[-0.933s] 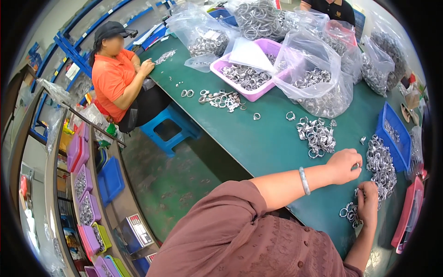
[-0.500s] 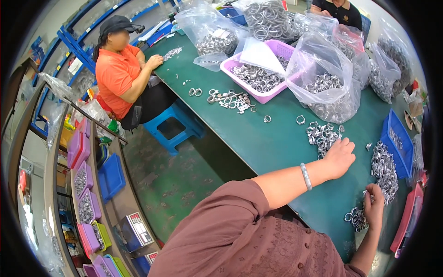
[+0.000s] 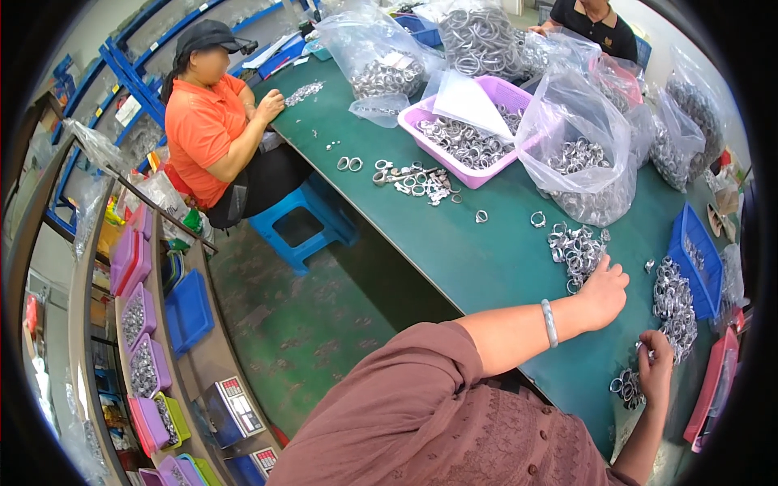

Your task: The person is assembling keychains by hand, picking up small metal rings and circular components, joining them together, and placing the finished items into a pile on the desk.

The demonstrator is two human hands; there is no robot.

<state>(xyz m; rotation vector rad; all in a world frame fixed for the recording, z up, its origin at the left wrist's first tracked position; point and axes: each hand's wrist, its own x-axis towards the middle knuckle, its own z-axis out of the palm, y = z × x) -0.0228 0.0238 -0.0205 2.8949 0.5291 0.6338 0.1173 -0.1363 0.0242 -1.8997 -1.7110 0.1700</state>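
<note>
My left hand point(image 3: 604, 295), a pale bangle point(image 3: 549, 324) on its wrist, is at the near right edge of a pile of silver metal rings point(image 3: 577, 250). Its fingers curl downward; the back of the hand hides whatever they may hold. To the right, my right hand point(image 3: 657, 361) pinches a small silver metal ring point(image 3: 646, 351) between thumb and fingers. Just beside that hand lies a small cluster of rings point(image 3: 626, 389) at the table's near edge. A longer heap of rings point(image 3: 674, 304) stretches beyond it.
A blue tray point(image 3: 715, 294) borders the right heap. Farther back on the green table point(image 3: 421, 235) are a pink basket point(image 3: 466, 176) and clear bags of rings point(image 3: 596, 190). One co-worker point(image 3: 204, 134) sits at the left on a blue stool point(image 3: 298, 227); another person point(image 3: 600, 28) is across the table.
My left hand has shifted slightly right and down along its pile. My right hand stays near the same spot, still pinching. The whole view has moved a little.
</note>
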